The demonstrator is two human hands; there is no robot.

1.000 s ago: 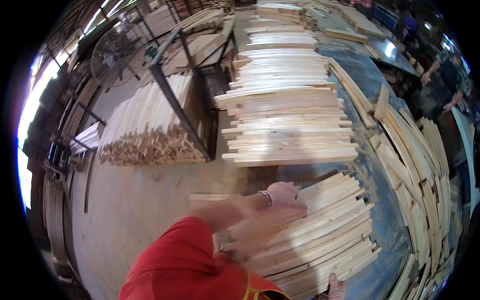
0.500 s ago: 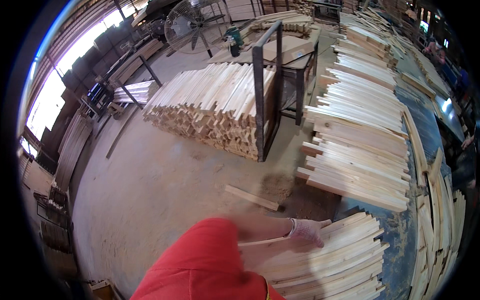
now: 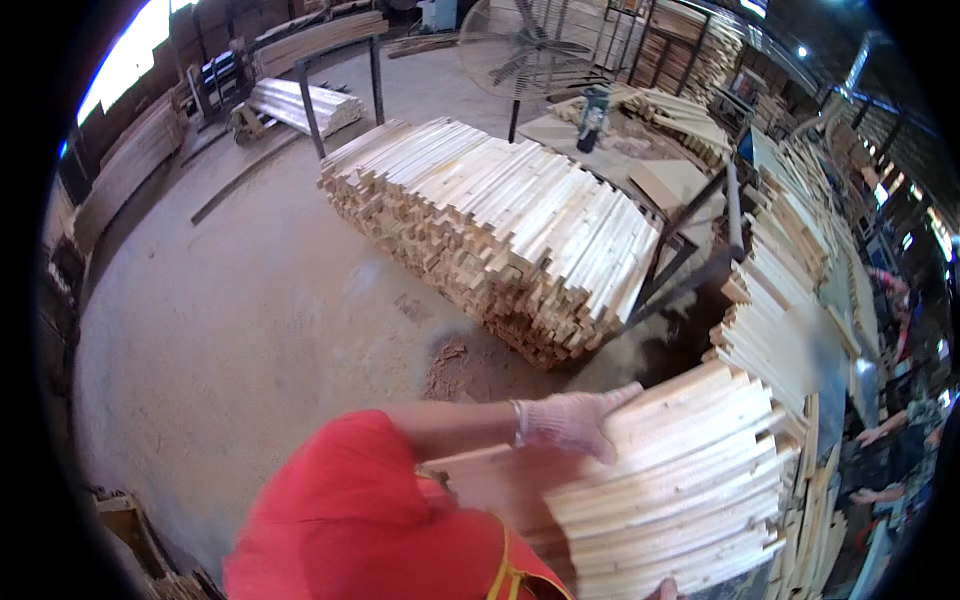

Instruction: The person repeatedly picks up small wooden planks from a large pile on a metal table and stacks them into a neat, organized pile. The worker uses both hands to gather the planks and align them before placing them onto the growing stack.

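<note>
A row of pale wooden strips [image 3: 680, 460] lies side by side in front of me, their right ends uneven. My left hand [image 3: 565, 420], in a pale knitted glove, grips the far edge of this row; its thumb lies over the top and the other fingers run along the outermost strip. Of my right hand [image 3: 664, 590], only a small part shows at the bottom edge, against the near side of the strips. Its fingers are mostly hidden. My red sleeve [image 3: 340, 500] covers the lower left.
Across the floor stands a large stack of wooden strips [image 3: 480, 210] beside a dark metal frame [image 3: 690, 240]. More strips [image 3: 770, 320] lie on the bench to the right. A big fan [image 3: 525, 45] stands behind. Another person's hands [image 3: 885, 430] show at far right.
My view has swung to the right, and the big stack looks closer. My left hand remains at the far edge of the strips. Part of my right hand has come in at the bottom.
</note>
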